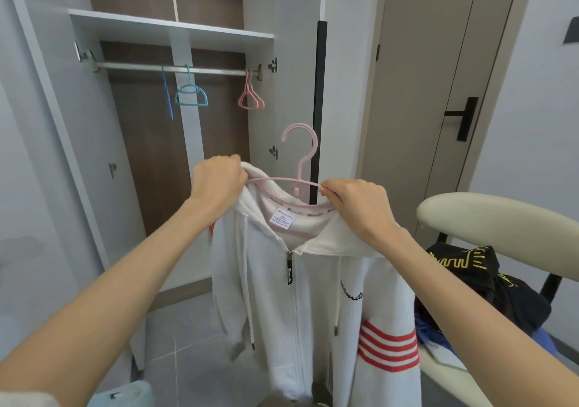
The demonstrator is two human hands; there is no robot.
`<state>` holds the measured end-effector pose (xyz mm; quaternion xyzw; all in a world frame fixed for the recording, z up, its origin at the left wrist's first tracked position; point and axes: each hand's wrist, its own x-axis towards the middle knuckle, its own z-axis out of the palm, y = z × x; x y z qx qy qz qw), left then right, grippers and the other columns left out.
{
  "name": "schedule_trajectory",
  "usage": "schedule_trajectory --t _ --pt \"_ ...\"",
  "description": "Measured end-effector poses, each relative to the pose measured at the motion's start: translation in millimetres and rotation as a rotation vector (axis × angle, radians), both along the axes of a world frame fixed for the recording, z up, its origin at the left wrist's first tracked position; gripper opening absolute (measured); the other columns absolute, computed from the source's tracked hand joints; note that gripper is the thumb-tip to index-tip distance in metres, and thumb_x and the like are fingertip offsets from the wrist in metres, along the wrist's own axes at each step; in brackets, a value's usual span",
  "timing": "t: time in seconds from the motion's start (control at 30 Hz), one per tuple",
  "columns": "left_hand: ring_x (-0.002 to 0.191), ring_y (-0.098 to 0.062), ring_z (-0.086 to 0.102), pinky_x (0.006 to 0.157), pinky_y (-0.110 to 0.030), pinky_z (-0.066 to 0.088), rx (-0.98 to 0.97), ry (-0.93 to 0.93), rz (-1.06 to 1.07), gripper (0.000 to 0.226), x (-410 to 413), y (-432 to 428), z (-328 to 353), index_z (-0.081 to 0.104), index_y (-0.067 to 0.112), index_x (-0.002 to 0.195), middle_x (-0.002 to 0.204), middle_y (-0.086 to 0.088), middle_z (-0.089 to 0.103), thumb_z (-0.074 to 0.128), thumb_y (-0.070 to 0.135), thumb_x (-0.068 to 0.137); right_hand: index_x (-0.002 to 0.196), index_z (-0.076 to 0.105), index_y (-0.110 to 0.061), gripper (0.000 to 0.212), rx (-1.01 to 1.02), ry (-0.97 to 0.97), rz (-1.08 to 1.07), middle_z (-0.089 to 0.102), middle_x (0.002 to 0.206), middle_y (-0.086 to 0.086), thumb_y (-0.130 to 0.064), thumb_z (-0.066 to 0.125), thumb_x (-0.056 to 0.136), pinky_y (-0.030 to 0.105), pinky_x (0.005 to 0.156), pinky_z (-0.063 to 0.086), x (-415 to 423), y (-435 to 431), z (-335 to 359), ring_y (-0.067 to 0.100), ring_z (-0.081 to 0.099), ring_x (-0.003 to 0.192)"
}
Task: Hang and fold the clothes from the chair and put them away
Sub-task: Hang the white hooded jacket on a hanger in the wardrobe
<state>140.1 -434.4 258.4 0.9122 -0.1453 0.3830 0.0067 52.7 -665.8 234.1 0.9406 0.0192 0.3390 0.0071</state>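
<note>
While both my hands were up at the collar, the white hoodie (313,297) hung in front of the open wardrobe, below and to the right of the rail (175,69) and not yet on it. The pink hanger (300,156) sat in the neck opening, its hook standing free above the collar. The grip of my left hand (219,181) was closed round the shoulder fabric at one end of that hanger. The grip of my right hand (357,206) pinched the other end of the hanger arm against the collar edge. Fabric and fingers hid the hanger's tips, so I could not tell whether they were seated inside the shoulders.

On the rail hung bare hangers: a blue hanger (167,93) and a teal hanger (191,94) on its left half, and spare pink hangers (250,97) at its right end. No garment hung there.

I judged the job barely begun, with the first piece being fitted and its hook yet to go up on the rail. Well right of the rail and lower, the chair (501,218) held a black garment (476,275) with yellow print and something blue (429,334) beneath it. Those, at least, were left to hang or fold.
</note>
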Motion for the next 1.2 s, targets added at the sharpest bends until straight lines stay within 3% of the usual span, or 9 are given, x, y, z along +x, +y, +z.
schedule_trajectory --t 0.17,0.27,0.5,0.67,0.8,0.9,1.0,1.13,1.2 --pt "0.090 -0.024 0.060 0.083 -0.037 0.038 -0.026 0.045 -0.218 0.030 -4 -18 7 0.062 0.018 0.100 0.098 -0.002 0.066 0.036 0.033 0.099 0.097 0.062 -0.023 0.029 0.094 -0.042 -0.026 0.066 0.092 -0.007 -0.038 0.038 0.102 0.030 0.057 0.037 3 1 -11 0.027 0.060 0.082" --pt "0.104 -0.020 0.056 0.093 -0.043 0.045 -0.372 0.386 -0.404 0.036 7 -10 0 0.061 0.021 0.114 0.114 0.001 0.061 0.040 0.045 0.098 0.096 0.062 -0.027 0.028 0.232 -0.102 -0.039 0.067 0.092 -0.011 -0.039 0.038 0.102 0.031 0.059 0.039 1 -6 -18 0.024 0.061 0.082" --pt "0.089 -0.013 0.048 0.083 -0.026 0.042 -0.783 0.341 -0.315 0.028 32 1 -14 0.056 0.015 0.107 0.119 -0.006 0.046 0.052 0.039 0.094 0.097 0.064 -0.025 0.031 0.199 -0.196 -0.023 0.067 0.094 -0.007 -0.040 0.037 0.102 0.033 0.057 0.046 2 2 -14 0.027 0.062 0.076" --pt "0.065 -0.018 0.061 0.061 -0.024 0.048 -0.549 0.358 -0.140 0.036 34 21 -7 0.066 0.006 0.080 0.075 -0.008 0.065 0.057 0.038 0.092 0.098 0.065 -0.027 0.028 0.183 -0.209 -0.021 0.067 0.090 -0.006 -0.040 0.041 0.101 0.032 0.056 0.044 3 8 -13 0.025 0.061 0.077" --pt "0.069 -0.028 0.062 0.065 -0.033 0.053 -0.362 0.339 -0.003 0.026 29 25 -10 0.064 0.001 0.078 0.077 -0.016 0.064 0.056 0.019 0.094 0.100 0.066 -0.028 0.028 0.188 -0.171 -0.008 0.067 0.094 -0.007 -0.041 0.041 0.101 0.030 0.055 0.038 5 13 -15 0.028 0.061 0.078" --pt "0.075 -0.033 0.061 0.066 -0.035 0.049 -0.432 0.349 0.004 0.024 31 25 -18 0.059 0.000 0.075 0.082 -0.020 0.064 0.051 0.012 0.095 0.103 0.066 -0.028 0.029 0.171 -0.131 -0.001 0.067 0.097 -0.008 -0.040 0.040 0.102 0.029 0.056 0.035 7 10 -16 0.028 0.061 0.080" --pt "0.088 -0.033 0.062 0.082 -0.041 0.054 -0.738 0.485 -0.040 0.024 35 25 -13 0.062 -0.004 0.089 0.090 -0.018 0.063 0.047 0.014 0.097 0.101 0.065 -0.027 0.029 0.132 -0.105 0.004 0.066 0.093 -0.008 -0.040 0.039 0.102 0.030 0.057 0.039 7 5 -17 0.025 0.060 0.079" --pt "0.102 -0.022 0.061 0.086 -0.032 0.050 -1.818 1.041 -0.482 0.018 23 16 12 0.054 0.000 0.112 0.105 -0.011 0.063 0.043 0.007 0.100 0.100 0.064 -0.027 0.029 0.120 -0.056 0.000 0.066 0.094 -0.008 -0.040 0.038 0.102 0.032 0.060 0.044 8 1 -20 0.023 0.060 0.081" --pt "0.102 -0.021 0.063 0.091 -0.031 0.050 -2.003 1.161 -0.628 0.019 17 17 21 0.056 -0.001 0.106 0.104 -0.011 0.066 0.041 0.008 0.101 0.099 0.064 -0.027 0.028 0.129 -0.060 0.011 0.066 0.095 -0.008 -0.039 0.039 0.102 0.032 0.060 0.045 9 2 -21 0.023 0.060 0.082"
